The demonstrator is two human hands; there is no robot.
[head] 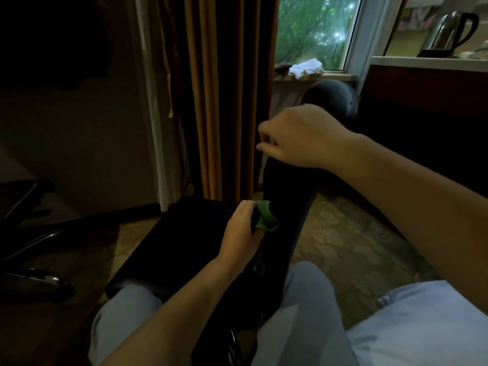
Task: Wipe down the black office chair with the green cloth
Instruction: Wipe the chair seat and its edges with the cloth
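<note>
Two bare hands are on the black office chair (184, 239), which stands on the patterned floor (343, 233) between the person's knees in light blue trousers (303, 299). The left hand (241, 233) has its fingers curled tight round the bunched green cloth (266, 216) and presses it against the chair at the back edge of the seat, where the seat meets the backrest (280, 196). A strip of the cloth hangs down below the wrist.

The right hand (303, 138) is higher up, knuckles upward. Its fingers are curled over the backrest's upper edge and its thumb is close under the forefinger, gripping that edge. The backrest is seen almost edge-on. A rounded dark part of the chair (330, 99) shows just beyond the right hand; whether it is a headrest or an armrest cannot be told.

Behind the chair hangs a brown curtain (211, 101), beside a window (314, 30) with green leaves outside. A crumpled white rag (306, 67) lies toward the left end of the window sill (338, 75). A steel electric kettle (449, 30) stands upright on a white-edged worktop (396, 60) near its right end. At the left edge of the view, a second chair's dark base with castors (34, 281) rests on the floor.
</note>
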